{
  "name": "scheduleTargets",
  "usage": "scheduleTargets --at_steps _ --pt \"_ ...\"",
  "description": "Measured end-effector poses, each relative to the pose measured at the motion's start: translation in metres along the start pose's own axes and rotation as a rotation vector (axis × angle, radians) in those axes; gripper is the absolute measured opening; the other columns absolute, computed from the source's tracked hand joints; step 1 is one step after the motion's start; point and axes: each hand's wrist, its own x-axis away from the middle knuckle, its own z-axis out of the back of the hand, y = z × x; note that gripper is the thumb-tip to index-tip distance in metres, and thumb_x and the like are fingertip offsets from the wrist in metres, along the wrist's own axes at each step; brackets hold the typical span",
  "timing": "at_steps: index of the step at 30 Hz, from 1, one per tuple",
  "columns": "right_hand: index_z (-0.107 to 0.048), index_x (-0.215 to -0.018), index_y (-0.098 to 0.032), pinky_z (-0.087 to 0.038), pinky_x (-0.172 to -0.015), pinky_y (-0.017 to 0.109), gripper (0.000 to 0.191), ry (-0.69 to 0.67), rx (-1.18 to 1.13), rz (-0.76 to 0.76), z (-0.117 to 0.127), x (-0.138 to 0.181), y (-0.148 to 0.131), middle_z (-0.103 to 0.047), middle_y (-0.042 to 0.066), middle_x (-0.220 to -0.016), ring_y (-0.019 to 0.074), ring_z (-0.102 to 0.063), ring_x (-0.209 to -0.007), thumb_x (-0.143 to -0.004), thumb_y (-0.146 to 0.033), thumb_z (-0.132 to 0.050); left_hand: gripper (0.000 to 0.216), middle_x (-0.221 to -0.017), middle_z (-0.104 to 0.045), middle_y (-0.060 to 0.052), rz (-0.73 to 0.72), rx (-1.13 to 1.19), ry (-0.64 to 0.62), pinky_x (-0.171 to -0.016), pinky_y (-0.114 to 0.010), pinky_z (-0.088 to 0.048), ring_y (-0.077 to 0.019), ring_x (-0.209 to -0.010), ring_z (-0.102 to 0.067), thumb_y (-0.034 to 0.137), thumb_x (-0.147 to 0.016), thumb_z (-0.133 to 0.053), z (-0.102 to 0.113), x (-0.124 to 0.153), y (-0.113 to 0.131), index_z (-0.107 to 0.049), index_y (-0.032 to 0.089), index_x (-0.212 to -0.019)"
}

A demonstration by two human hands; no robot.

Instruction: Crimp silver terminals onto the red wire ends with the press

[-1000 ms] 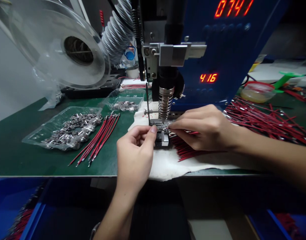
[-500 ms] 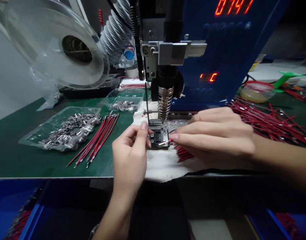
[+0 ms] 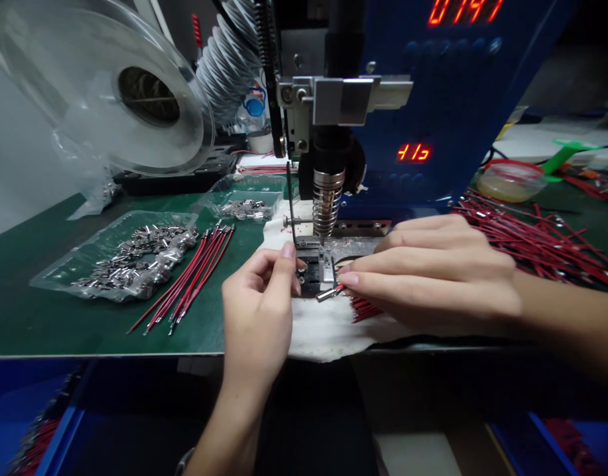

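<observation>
My right hand [image 3: 433,268] pinches a red wire [image 3: 340,287] that carries a silver metal connector [image 3: 326,295] at its left end. The connector points left, just in front of a small metal fixture [image 3: 313,271]. At the fixture's left side is my left hand [image 3: 261,297], thumb and index finger pressed together; whatever lies between them is too small or hidden to tell. Directly above the fixture stands the spring-wrapped soldering head [image 3: 328,198] of a blue machine [image 3: 413,86]. Below my right hand, a bundle of red wires [image 3: 366,309] lies on a white cloth [image 3: 323,330].
Left on the green table [image 3: 30,317] are a clear tray of metal connectors [image 3: 135,261], a smaller tray [image 3: 249,208] and a row of red wires [image 3: 189,277]. A large clear spool [image 3: 184,142] stands behind. More red wires [image 3: 536,244] and a round tub [image 3: 512,180] lie right.
My right hand has shifted slightly right and toward me, bringing the connector a little lower and out from the fixture. My left hand has stayed almost still.
</observation>
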Motion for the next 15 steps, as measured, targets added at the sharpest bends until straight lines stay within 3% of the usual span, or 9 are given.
scheduleTargets --at_steps 9,15 --pt "-0.068 -0.1 -0.012 -0.046 -0.055 0.028 0.017 0.087 -0.016 0.003 -0.006 0.0013 -0.0014 -0.075 0.006 -0.088 0.0102 -0.06 -0.062 -0.083 -0.014 -0.066 0.025 -0.058 -0.051 0.002 0.013 0.015 0.011 -0.049 -0.023 -0.028 -0.0075 -0.051 -0.038 0.035 -0.086 -0.065 0.0019 0.0002 -0.0019 -0.065 0.017 -0.069" --pt "-0.068 -0.099 -0.015 -0.046 -0.055 0.028 0.014 0.083 -0.005 0.003 -0.0061 0.0 -0.0013 -0.076 0.005 -0.087 0.0094 -0.062 -0.061 -0.085 -0.014 -0.065 0.026 -0.057 -0.05 0.003 0.014 0.008 0.009 -0.048 -0.023 -0.028 -0.0073 -0.051 -0.038 0.037 -0.086 -0.066 0.0014 -0.0014 -0.0008 -0.065 0.017 -0.07"
